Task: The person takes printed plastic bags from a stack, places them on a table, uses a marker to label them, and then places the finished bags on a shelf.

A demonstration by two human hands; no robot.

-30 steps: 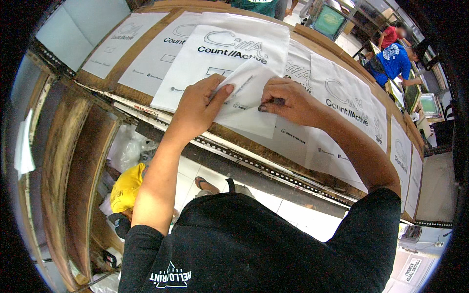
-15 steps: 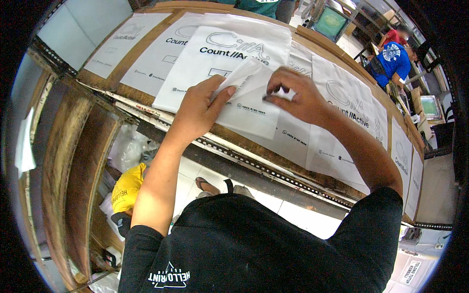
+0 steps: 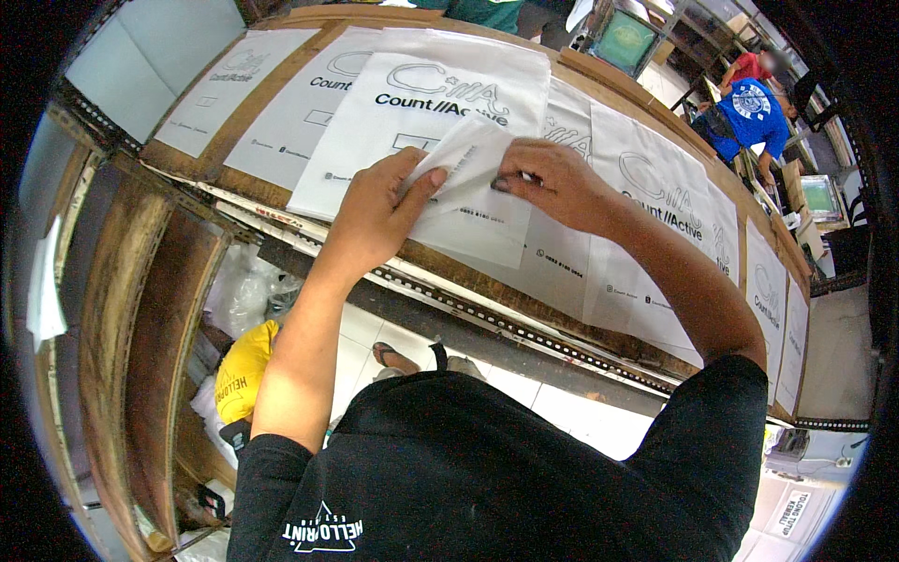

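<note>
A stack of white, slightly see-through plastic bags [image 3: 365, 122] with black print lies on the long table. My left hand [image 3: 379, 201] grips the lifted near edge of the top bag between thumb and fingers. That edge is folded back as a flap [image 3: 468, 155], and print shows faintly through it. My right hand [image 3: 552, 183] is closed, its thumb and curled fingers pinching at the right side of the flap. The fingertips partly hide the spot where they meet the plastic.
More printed bags lie along the wooden table [image 3: 239, 122], at left [image 3: 220, 89] and right [image 3: 655, 187]. A perforated metal rail [image 3: 487, 323] runs along its near edge. A person in yellow [image 3: 245, 375] is low at the left; another in blue [image 3: 754, 117] works far right, near framed screens [image 3: 626, 39].
My right hand has moved slightly left, its fingers now at the flap's edge. The flap has spread wider to the right. My left hand keeps its grip.
</note>
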